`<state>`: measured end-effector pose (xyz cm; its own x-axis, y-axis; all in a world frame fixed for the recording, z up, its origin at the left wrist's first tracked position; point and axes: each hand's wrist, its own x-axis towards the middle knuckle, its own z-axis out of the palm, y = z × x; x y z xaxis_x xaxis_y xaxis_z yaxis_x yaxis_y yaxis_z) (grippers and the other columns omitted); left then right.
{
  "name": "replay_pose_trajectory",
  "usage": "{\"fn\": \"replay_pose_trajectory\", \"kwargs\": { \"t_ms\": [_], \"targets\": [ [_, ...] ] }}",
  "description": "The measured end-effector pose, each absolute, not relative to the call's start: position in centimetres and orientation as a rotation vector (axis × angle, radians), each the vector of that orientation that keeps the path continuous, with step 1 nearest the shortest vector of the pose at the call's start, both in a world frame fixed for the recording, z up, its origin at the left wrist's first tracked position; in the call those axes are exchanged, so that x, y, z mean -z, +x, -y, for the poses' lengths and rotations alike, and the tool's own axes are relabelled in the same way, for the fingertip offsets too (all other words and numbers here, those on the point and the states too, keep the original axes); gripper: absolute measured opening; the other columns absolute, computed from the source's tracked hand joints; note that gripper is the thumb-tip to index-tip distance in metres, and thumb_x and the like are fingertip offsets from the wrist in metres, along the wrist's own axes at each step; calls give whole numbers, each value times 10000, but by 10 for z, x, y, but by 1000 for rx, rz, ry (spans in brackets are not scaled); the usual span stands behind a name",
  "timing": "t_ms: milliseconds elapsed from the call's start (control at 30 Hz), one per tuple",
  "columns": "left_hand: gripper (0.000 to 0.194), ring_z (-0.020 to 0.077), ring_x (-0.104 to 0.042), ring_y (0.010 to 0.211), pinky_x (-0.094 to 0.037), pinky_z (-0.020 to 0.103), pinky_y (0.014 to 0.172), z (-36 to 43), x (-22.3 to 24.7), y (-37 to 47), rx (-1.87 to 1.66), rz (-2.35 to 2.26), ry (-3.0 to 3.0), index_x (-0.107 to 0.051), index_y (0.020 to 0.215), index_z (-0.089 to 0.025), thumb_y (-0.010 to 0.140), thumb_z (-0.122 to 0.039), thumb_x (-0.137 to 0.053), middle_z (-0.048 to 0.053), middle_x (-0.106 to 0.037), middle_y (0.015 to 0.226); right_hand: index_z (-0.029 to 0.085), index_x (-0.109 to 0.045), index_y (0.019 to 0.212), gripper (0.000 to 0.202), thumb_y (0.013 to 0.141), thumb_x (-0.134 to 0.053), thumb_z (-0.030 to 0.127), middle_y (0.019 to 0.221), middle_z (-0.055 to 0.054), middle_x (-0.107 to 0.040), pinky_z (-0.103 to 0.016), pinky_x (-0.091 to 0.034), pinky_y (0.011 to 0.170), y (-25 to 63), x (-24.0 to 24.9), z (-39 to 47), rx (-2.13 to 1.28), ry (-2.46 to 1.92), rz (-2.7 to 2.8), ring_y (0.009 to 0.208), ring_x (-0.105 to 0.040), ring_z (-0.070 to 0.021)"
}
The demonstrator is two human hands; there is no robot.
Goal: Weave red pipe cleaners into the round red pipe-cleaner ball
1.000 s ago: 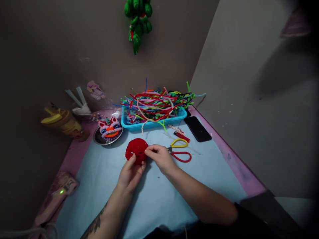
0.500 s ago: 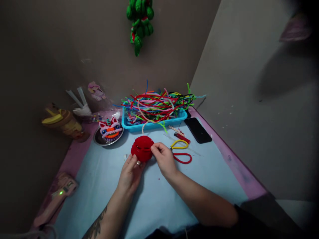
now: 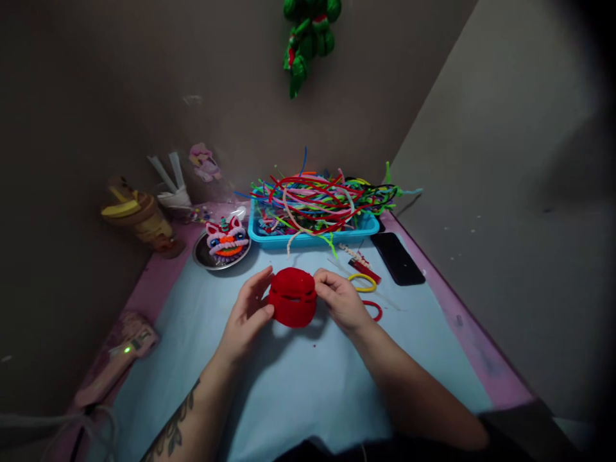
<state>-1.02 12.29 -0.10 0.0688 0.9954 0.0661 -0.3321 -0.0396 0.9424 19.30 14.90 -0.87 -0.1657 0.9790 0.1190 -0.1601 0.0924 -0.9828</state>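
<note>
A round red fuzzy piece [image 3: 292, 314], seemingly built from coiled pipe cleaners, is held up over the blue table cover, with dark slits across its front. My left hand [image 3: 249, 313] grips its left side, thumb at the lower edge and fingers behind and above. At its right edge, my right hand [image 3: 339, 298] has thumb and forefinger pinched together; whether a loose strand is between them I cannot make out. Just beyond the right hand lie scissors with a yellow handle loop [image 3: 362, 282] and a red one, partly hidden by that hand.
A blue tray [image 3: 312, 240] heaped with colourful pipe cleaners stands at the back. Left of it, a metal bowl [image 3: 199, 256] holds a pipe-cleaner lion head [image 3: 227, 240]. A phone [image 3: 397, 258], a red lighter [image 3: 366, 271] and a pink glue gun [image 3: 118, 362] lie around the sides.
The view has shifted, so everything sits further right or lower. My left hand has moved from beneath the red piece to its left side, and the piece is turned, showing its slits more squarely.
</note>
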Motion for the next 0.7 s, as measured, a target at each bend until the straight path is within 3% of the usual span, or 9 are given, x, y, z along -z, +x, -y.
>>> {"fn": "replay_pose_trajectory", "kwargs": {
  "t_ms": [100, 167, 267, 333, 533, 700],
  "targets": [
    [273, 301, -512, 1250, -417, 425, 1026, -121, -8, -15, -1405, -1034, 1358, -743, 1018, -256, 750, -310, -736, 112, -585, 1333, 197, -565, 698, 282, 824, -626, 442, 726, 2, -522, -273, -407, 663, 194, 6, -148, -1266, -978, 1360, 689, -488, -147],
    [172, 267, -593, 1094, -438, 424, 980, -120, -13, -21, -1449, -1205, 1735, -769, 922, -279, 753, -270, -732, 89, -672, 1153, 196, -583, 704, 238, 836, -621, 391, 746, -4, -539, -274, -412, 681, 194, 2, -147, -1195, -1023, 1445, 706, -505, -149],
    [198, 191, -618, 791, -481, 349, 789, -122, -16, -29, -1449, -1260, 2180, -770, 924, -329, 768, -220, -717, 36, -708, 832, 196, -593, 708, 192, 847, -605, 328, 754, -6, -547, -272, -414, 682, 193, -2, -145, -1133, -1063, 1521, 706, -515, -146],
    [217, 173, -593, 699, -466, 320, 710, -123, -15, -32, -1418, -1242, 2325, -767, 943, -342, 778, -214, -707, 22, -703, 746, 196, -590, 706, 180, 851, -594, 303, 751, -5, -544, -269, -412, 668, 192, -3, -144, -1133, -1076, 1538, 696, -516, -143],
    [166, 205, -630, 724, -464, 331, 724, -125, -9, -31, -1385, -1284, 2236, -774, 898, -345, 751, -277, -742, 27, -742, 730, 194, -592, 708, 162, 847, -585, 276, 766, -8, -544, -260, -416, 658, 189, -4, -141, -1145, -1103, 1605, 703, -527, -141],
    [235, 233, -676, 856, -467, 366, 835, -127, -6, -31, -1259, -1191, 2217, -762, 976, -346, 763, -252, -727, 39, -775, 886, 193, -587, 699, 154, 841, -576, 251, 759, -5, -543, -261, -415, 674, 188, -7, -140, -1142, -1115, 1651, 715, -528, -141]
  ]
}}
